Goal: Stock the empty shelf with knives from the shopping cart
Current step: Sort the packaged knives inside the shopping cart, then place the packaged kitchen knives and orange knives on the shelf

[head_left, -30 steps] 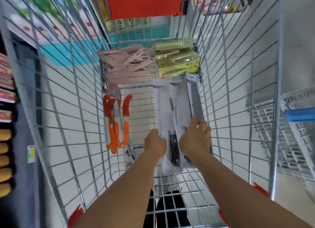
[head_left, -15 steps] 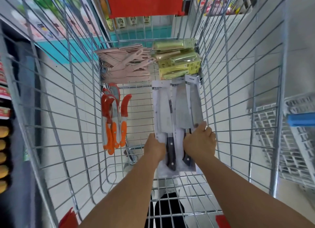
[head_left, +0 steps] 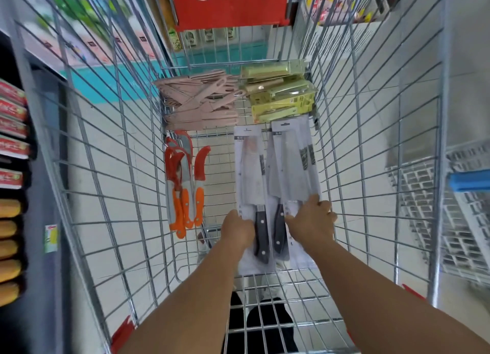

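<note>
- Lower centre of the frame, inside the wire shopping cart: two white carded black-handled cleaver packs.
- Left hand grips one pack, right hand the other.
- Likely heavy, slippery; hold by the handle end.

Inside the wire shopping cart, the left hand grips one carded cleaver and the right hand grips another cleaver pack. Orange-handled knives lie at 9 o'clock, pink knives and green packs at 12 o'clock.
</note>
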Demonstrator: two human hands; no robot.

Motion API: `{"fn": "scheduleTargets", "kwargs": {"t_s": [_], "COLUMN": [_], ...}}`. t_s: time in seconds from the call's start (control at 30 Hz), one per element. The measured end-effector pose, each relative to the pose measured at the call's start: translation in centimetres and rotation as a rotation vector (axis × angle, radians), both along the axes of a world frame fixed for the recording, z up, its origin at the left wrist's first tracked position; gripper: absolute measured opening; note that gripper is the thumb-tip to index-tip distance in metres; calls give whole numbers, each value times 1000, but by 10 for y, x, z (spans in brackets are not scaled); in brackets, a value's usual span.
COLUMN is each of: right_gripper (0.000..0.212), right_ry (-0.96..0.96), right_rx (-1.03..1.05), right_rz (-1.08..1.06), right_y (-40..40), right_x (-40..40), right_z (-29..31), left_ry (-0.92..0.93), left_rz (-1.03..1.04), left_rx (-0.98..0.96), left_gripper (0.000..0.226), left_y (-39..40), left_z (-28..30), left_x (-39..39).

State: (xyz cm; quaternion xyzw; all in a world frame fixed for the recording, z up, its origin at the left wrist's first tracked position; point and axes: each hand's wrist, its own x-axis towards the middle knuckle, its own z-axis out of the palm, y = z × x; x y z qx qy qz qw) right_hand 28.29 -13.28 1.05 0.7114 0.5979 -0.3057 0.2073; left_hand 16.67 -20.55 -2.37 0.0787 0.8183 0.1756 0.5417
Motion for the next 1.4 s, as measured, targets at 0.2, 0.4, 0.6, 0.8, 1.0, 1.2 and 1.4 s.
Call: {"fn": "scheduleTargets", "kwargs": {"t_s": [0.2, 0.4, 0.6, 0.8, 1.0, 1.2, 1.4], "right_gripper": [50, 69, 50, 36, 45, 46, 45], "right_ry": [48, 189, 283, 373, 560, 808, 985], "right_rx": [14, 77, 142, 139, 179, 333, 411], "right_rz": [-28, -44, 19, 115, 222, 337, 416], "right_y": [3, -4, -4, 1, 3, 0, -4], "right_x": [2, -3, -12, -4, 8, 4, -27], "right_z": [3, 25, 57, 106, 165, 228, 284], "left_ry": [-14, 56, 102, 133, 279, 501, 628], "left_rz": [48, 43, 24, 143, 185, 310, 503], "left_rx": [39, 144, 170, 189, 342, 528, 641], "left_gripper": [36, 51, 63, 62, 58, 59, 49], "left_y": [1, 0, -2, -10, -21, -24, -41], "left_z": [13, 49, 98, 146, 205, 269, 326], "left_x": [1, -5, -10, 6, 23, 27, 8]}}
